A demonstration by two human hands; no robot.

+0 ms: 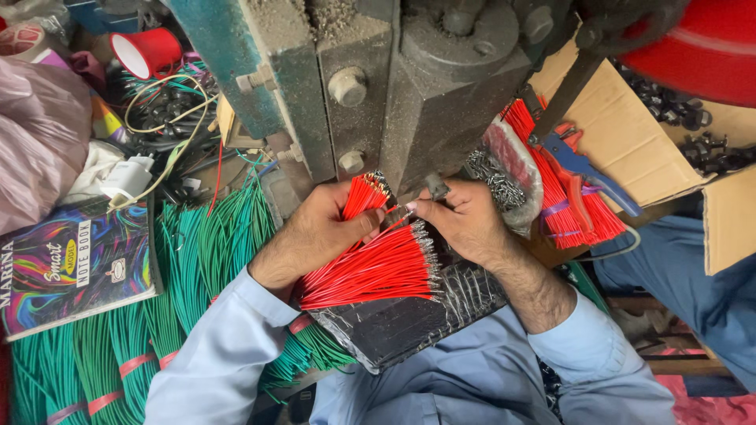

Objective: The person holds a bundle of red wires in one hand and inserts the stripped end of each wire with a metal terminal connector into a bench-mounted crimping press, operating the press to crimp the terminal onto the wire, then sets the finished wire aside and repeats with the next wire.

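Observation:
My left hand grips a bundle of short red wires that fans out to the right, its stripped metal ends showing. A smaller tuft of the same red wires sticks up past the fingers. My right hand pinches a single red wire at its tip, close under the grey-green metal press. Both hands nearly touch each other. A black plastic-wrapped pad lies beneath the bundle, on my lap.
Bundles of green wires tied with red bands fill the left. A colourful notebook, a white plug, a red cup and a pink bag lie there too. At right, more red wires, blue-handled pliers, a cardboard box.

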